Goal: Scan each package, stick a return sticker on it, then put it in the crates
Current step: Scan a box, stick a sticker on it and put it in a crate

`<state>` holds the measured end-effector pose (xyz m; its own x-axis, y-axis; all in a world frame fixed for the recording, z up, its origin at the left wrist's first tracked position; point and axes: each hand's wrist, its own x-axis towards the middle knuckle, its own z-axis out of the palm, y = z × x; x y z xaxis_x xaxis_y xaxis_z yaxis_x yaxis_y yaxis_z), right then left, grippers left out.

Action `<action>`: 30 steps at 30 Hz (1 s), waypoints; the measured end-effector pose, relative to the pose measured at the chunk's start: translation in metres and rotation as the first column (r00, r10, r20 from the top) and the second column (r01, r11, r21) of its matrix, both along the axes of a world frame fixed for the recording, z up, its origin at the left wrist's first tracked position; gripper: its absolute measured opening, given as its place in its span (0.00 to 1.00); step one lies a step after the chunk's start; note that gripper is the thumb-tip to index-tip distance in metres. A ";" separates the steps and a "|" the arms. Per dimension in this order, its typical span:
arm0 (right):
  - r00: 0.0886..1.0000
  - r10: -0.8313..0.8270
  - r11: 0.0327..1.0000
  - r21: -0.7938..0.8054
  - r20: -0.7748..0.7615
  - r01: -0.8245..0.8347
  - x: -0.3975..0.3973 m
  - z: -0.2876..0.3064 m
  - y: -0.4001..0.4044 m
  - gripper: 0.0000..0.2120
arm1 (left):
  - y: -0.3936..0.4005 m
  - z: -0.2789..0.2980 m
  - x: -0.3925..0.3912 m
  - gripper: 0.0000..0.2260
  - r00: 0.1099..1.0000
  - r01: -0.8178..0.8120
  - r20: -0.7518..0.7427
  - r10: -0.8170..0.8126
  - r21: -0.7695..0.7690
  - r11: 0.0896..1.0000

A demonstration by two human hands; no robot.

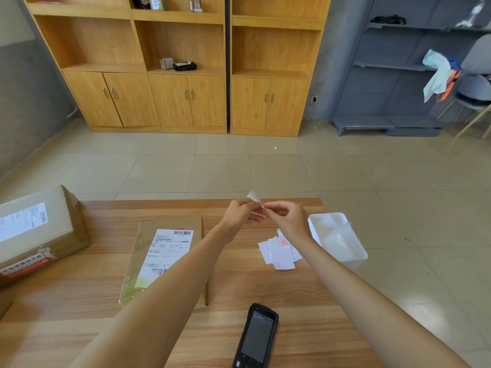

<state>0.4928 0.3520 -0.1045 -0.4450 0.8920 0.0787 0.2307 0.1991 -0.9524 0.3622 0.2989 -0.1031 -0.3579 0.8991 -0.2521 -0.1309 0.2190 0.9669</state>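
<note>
A flat brown package (pixel 148 243) with a white shipping label lies on the wooden table (pixel 79 309), partly under my left forearm. Above the table's far edge, my left hand (pixel 239 213) and my right hand (pixel 287 219) meet and both pinch a small white return sticker (pixel 254 197), one corner curling upward. A heap of white stickers (pixel 279 252) with red print lies below my right hand. The black handheld scanner (pixel 256 337) rests screen up near the front edge.
A large brown cardboard box (pixel 37 232) with a label and red tape stands at the table's left. A white plastic tray (pixel 337 237) sits at the right edge. Wooden cabinets (pixel 186 99) and grey shelving (pixel 393 75) line the far wall beyond tiled floor.
</note>
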 end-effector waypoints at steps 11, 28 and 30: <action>0.999 0.034 0.999 0.003 -0.027 -0.034 0.005 0.003 0.003 0.04 | -0.007 -0.003 -0.006 0.10 0.990 0.126 -0.072 -0.122 0.060 0.990; 0.996 0.074 0.995 0.062 0.048 -0.077 0.005 0.000 0.003 0.08 | -0.008 0.001 -0.013 0.10 0.989 0.124 -0.085 -0.122 0.021 0.992; 0.996 0.067 0.996 0.062 0.058 -0.071 0.004 -0.002 0.004 0.08 | -0.008 0.001 -0.013 0.10 0.989 0.127 -0.082 -0.126 0.015 0.992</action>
